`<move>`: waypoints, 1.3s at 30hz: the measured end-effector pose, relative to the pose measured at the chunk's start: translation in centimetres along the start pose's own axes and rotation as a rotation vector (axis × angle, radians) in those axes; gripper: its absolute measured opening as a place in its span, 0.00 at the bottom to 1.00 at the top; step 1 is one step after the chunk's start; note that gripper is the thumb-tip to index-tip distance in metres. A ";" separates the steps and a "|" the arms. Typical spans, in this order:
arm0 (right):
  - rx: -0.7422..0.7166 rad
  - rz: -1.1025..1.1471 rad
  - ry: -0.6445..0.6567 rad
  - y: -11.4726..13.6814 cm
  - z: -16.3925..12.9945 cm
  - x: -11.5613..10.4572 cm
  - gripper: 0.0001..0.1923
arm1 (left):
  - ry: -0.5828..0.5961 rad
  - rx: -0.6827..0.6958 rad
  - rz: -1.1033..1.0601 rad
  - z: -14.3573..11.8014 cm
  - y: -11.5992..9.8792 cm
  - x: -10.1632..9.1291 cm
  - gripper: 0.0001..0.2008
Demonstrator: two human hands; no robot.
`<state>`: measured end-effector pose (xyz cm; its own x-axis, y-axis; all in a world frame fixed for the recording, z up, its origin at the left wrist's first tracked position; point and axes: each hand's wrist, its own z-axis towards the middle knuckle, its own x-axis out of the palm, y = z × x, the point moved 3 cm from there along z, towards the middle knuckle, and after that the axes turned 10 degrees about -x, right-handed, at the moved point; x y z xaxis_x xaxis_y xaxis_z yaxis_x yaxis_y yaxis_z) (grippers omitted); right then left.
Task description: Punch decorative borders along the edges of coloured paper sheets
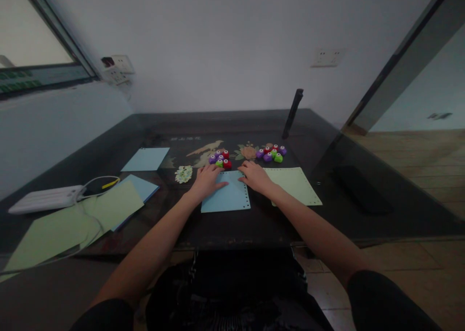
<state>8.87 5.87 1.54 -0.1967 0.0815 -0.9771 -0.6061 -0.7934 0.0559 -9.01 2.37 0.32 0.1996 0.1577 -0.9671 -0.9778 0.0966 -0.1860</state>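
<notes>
Hands pretty much flat, fingers spread: left hand [208, 180] and right hand [255, 176] both press the far edge of a hole-punched blue paper sheet [227, 195], colourful craft punches [221, 159] just beyond.

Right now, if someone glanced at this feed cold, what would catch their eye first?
Probably both hands, left hand and right hand, flat on the blue sheet at the middle of the dark table. Just beyond the fingertips sit two bright clusters of small punches, the left cluster and the right cluster. Green sheets and a white power strip lie far left.
</notes>
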 end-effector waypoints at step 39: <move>0.070 0.359 -0.191 -1.5 0.1 0.4 0.08 | -0.020 0.016 -0.066 -0.1 -0.4 -0.7 0.19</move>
<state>9.67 7.16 1.10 -0.5406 -0.0774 -0.8377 -0.5225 -0.7496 0.4064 -8.72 2.12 1.09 0.2647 0.1705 -0.9492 -0.9614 0.1236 -0.2459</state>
